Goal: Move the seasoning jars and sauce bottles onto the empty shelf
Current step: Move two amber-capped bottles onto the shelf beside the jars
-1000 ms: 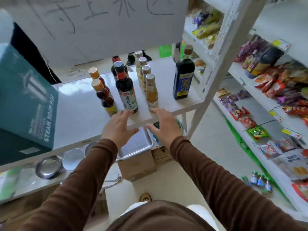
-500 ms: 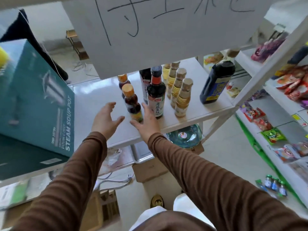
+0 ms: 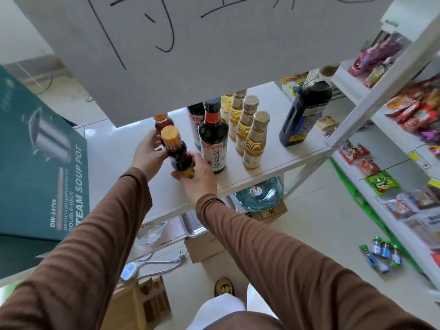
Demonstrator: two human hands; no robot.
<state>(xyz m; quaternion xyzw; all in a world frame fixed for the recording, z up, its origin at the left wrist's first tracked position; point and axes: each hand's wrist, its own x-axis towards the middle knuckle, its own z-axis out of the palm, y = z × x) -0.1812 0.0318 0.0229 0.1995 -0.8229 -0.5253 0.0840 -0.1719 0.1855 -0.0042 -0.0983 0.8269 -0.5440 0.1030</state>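
On the white shelf (image 3: 273, 160) stand several sauce bottles. My right hand (image 3: 196, 175) grips the base of a small dark bottle with an orange cap (image 3: 177, 151), which leans toward me. My left hand (image 3: 148, 153) touches that bottle's left side with its fingers spread; behind it stands a second orange-capped bottle (image 3: 162, 122). A soy sauce bottle with a red neck (image 3: 212, 139) stands just right of my right hand. Three pale bottles with beige caps (image 3: 256, 141) line up beyond it. A large dark jug with a blue label (image 3: 303, 113) stands at the shelf's right end.
A teal steam soup pot box (image 3: 40, 158) fills the shelf's left part. A white handwritten sign (image 3: 202, 39) hangs above and hides the bottles at the back. Snack shelves (image 3: 392, 144) stand to the right. Small green-capped jars (image 3: 383, 252) lie on the floor.
Both hands moved forward onto the front orange-capped bottle. My right hand took hold of its base and my left hand came against its side. The bottle now leans.
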